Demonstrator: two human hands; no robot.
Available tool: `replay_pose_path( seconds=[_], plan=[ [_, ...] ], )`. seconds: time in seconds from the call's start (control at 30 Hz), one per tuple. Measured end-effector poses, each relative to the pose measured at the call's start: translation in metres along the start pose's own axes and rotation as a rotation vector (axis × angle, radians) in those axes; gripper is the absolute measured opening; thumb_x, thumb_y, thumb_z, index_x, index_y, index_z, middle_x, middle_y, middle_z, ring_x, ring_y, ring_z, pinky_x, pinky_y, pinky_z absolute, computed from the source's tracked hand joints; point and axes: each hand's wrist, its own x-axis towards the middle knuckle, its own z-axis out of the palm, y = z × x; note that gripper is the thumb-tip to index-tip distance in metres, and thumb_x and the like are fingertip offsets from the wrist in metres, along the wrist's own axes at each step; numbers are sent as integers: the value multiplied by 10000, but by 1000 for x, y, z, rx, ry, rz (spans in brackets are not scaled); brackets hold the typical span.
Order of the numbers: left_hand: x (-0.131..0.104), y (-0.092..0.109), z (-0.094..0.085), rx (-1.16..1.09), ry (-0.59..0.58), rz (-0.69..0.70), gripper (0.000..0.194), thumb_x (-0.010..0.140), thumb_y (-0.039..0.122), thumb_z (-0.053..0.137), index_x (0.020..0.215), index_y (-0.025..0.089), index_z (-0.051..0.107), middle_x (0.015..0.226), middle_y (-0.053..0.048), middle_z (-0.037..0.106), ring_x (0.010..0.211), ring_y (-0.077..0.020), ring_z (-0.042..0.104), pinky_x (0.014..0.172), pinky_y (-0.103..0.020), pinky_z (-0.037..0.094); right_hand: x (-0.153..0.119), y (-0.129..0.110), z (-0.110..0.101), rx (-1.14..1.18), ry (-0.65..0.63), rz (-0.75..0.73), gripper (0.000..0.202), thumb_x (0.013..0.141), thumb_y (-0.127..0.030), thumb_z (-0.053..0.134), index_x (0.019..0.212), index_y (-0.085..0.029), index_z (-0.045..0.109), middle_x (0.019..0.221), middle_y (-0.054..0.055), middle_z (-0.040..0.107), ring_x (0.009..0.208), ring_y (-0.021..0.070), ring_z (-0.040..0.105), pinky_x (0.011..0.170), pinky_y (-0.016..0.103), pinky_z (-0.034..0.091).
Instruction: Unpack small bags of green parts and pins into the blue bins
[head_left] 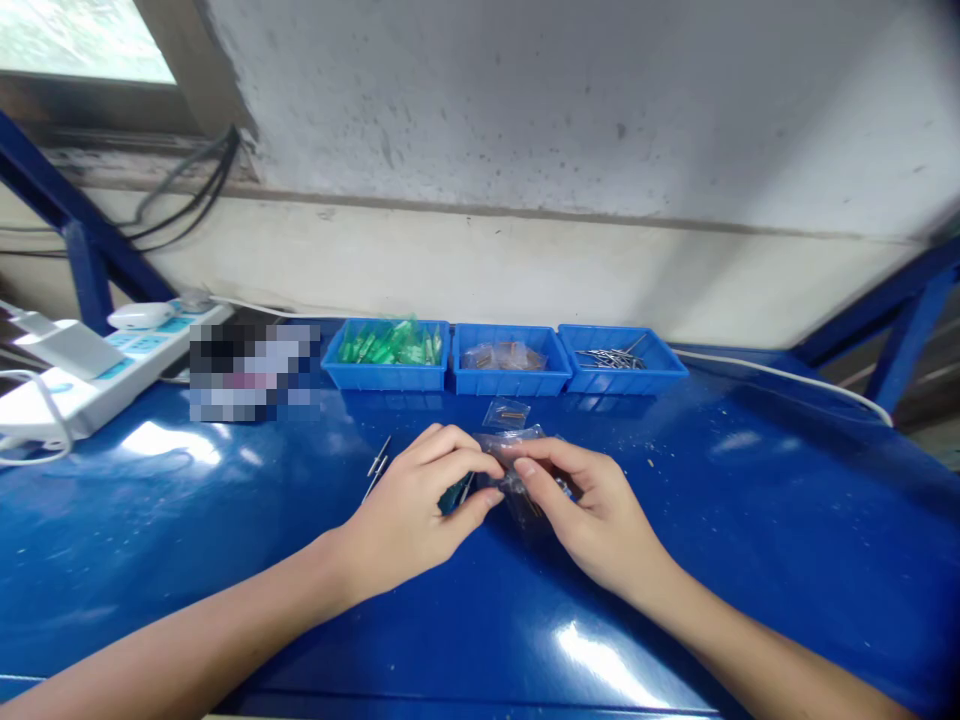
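Note:
My right hand (592,500) pinches a small clear plastic bag (525,497) with thin copper-coloured pieces in it. From the left, my left hand (427,490) reaches to the same bag, its thumb and forefinger curled close to the plastic; whether they grip it is hard to see. Beyond the fingers lies another clear bag (507,413) with a copper-coloured piece. Thin metal pins (377,466) rest on the blue table (750,560) just left of my left hand. Some dark and metallic items under the hands are partly hidden.
Three blue bins stand in a row at the back: one with green packets (390,343), one with clear bags (506,356), one with metal pins (611,357). A white power strip (112,370) and a blurred-out object lie left.

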Motion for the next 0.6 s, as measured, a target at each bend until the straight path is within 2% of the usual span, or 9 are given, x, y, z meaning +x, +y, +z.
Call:
replay_pose_path(
  seconds=[0.07,0.13,0.2,0.27,0.3,0.37,0.43,0.5,0.6],
  plan=[
    [2,1,-2,-147,-75,-142,129,864,273,533,893,191,628,853,-35,616,805,-160,552,749,-298,446,-2,3,0,-103,37,-134,193,882,-204,502,981,-209,667,843,31,692,739,140,622,679,275,493],
    [4,1,-3,-407,-132,-322,309,920,381,402,817,175,609,752,-30,590,685,-139,538,637,-269,446,-3,6,-2,-232,32,-283,223,883,-167,491,1033,-202,653,789,37,658,698,139,590,643,279,480],
    [5,1,-3,-670,-137,-477,432,938,449,302,765,164,576,674,-20,550,577,-116,495,539,-243,418,-4,8,-4,-351,13,-408,280,874,-123,489,1104,-203,627,793,46,626,700,144,558,627,286,467],
    [6,-1,-2,-789,-99,-557,399,923,455,348,760,159,560,649,-9,527,549,-104,475,510,-227,400,-4,11,-5,-415,16,-488,347,852,-78,496,1150,-217,603,849,59,599,752,156,538,648,298,469],
    [6,-2,-2,-774,-77,-569,343,909,427,403,764,159,562,645,-2,523,551,-101,475,507,-220,396,-4,12,-6,-427,19,-500,376,838,-58,496,1158,-227,598,889,66,583,790,165,531,672,309,476],
    [5,-2,-2,-634,-30,-551,250,890,356,464,780,163,578,636,10,520,560,-99,482,505,-210,393,-4,13,-6,-430,12,-481,412,809,-31,486,1144,-241,606,972,82,542,882,186,515,735,342,484],
    [4,-3,-2,-426,9,-476,215,895,305,462,804,166,598,625,17,525,558,-101,491,507,-210,397,-3,13,-5,-413,-4,-402,410,793,-29,471,1113,-238,621,1037,96,504,957,206,497,785,374,481],
    [2,-3,-2,-211,33,-336,211,908,258,442,830,168,615,650,10,556,582,-105,519,539,-218,414,-2,10,-5,-352,-22,-278,333,803,-76,486,1064,-215,639,1017,96,506,961,208,502,807,384,471],
    [-1,-3,-2,44,60,-32,165,892,156,463,868,163,627,754,-18,610,677,-115,555,635,-232,446,2,3,-6,-154,-101,-8,179,858,-272,516,924,-193,662,846,51,561,843,181,544,776,356,459]
  ],
)
